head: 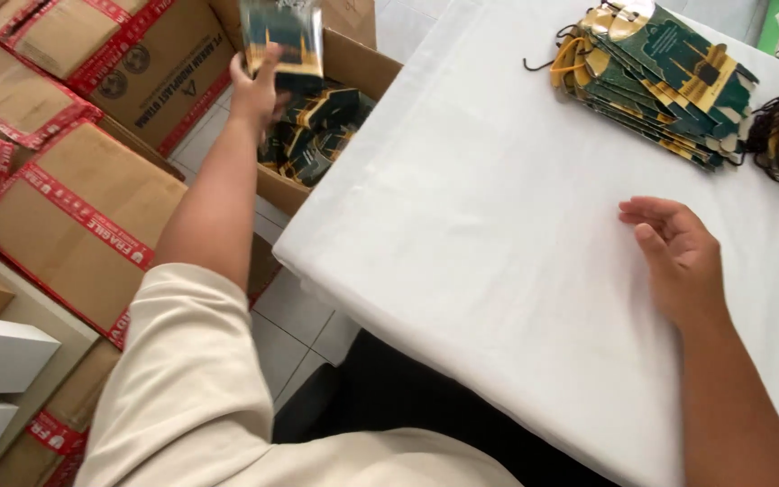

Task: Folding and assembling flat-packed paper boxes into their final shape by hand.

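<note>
left hand [259,90] grip pinching glossy dark-green flat packet [281,41] over open cardboard box [353,68]; right hand [678,257] spread on white cloth [480,225]

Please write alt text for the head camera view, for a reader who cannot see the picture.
A person's left hand lifts a flat dark green and gold packet out of an open cardboard box of similar packets, while the right hand rests empty and open on a white-covered table. A stack of folded green and gold bags lies at the table's far edge; sealed boxes stand at left.
</note>
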